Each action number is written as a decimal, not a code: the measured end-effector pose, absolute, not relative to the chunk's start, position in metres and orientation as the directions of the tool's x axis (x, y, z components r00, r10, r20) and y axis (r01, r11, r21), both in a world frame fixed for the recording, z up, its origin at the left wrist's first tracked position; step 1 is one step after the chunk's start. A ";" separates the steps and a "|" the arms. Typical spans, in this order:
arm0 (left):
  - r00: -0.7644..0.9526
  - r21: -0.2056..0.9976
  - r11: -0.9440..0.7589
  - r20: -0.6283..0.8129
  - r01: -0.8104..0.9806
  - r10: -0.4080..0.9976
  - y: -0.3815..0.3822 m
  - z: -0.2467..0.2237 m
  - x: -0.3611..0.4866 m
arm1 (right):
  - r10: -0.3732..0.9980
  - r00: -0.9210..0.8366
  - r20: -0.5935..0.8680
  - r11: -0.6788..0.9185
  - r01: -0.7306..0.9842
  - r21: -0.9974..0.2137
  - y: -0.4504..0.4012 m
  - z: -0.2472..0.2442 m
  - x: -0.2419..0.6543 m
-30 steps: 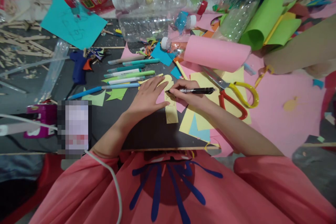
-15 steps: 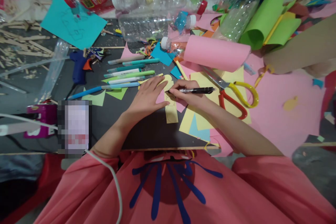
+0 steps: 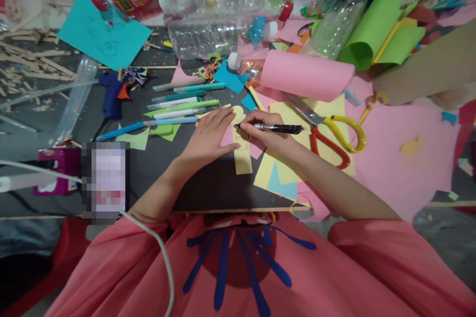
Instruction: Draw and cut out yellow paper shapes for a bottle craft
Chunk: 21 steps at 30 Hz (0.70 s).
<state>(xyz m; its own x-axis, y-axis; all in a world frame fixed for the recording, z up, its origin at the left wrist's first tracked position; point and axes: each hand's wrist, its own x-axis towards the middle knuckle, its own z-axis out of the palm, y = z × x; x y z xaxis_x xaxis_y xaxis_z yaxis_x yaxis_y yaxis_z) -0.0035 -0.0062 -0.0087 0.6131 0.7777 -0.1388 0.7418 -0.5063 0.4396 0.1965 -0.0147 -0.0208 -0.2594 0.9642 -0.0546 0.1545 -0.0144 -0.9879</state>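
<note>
My right hand (image 3: 269, 131) grips a black pen (image 3: 284, 129), its tip at a narrow strip of yellow paper (image 3: 243, 158). Faint drawn outlines show on the strip. Fingers stretched out, my left hand (image 3: 211, 136) lies flat at the strip's left side, its fingertips beside the upper part. Pink paper shows under and between the hands. Yellow sheets (image 3: 290, 163) lie beneath my right wrist. Large scissors (image 3: 330, 133) with one yellow and one red handle rest on those sheets, right of the pen.
Several markers (image 3: 186, 104) lie beyond my left hand. A blue glue gun (image 3: 110, 94) and a phone (image 3: 108, 178) are at the left. Clear plastic bottles (image 3: 208, 34) line the back, one wrapped in pink paper (image 3: 307, 74). Pink paper (image 3: 420, 158) covers the right side.
The pen tip has shifted very slightly up and left on the yellow strip. My left hand stays in the same place.
</note>
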 end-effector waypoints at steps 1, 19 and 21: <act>0.611 0.440 -0.503 -0.143 0.744 0.778 -0.006 -0.008 -0.003 | 0.969 -0.241 -0.049 -0.018 0.130 -0.991 -0.015 -0.021 0.196; 0.605 0.462 -0.475 -0.188 0.749 0.774 -0.010 0.001 0.001 | 0.968 -0.247 -0.051 -0.007 0.174 -0.985 -0.015 -0.019 0.198; 0.604 0.473 -0.470 -0.178 0.745 0.777 -0.010 0.000 0.001 | 0.963 -0.262 -0.067 -0.011 0.211 -0.977 -0.014 -0.018 0.198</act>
<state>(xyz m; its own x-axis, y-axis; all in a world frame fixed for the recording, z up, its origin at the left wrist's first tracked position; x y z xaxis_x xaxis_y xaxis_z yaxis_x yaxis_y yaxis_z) 0.0012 -0.0097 0.0002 0.6035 0.7773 -0.1776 0.7450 -0.4704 0.4729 0.1979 -0.0142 -0.0182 -0.2617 0.9628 -0.0670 0.2115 -0.0105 -0.9773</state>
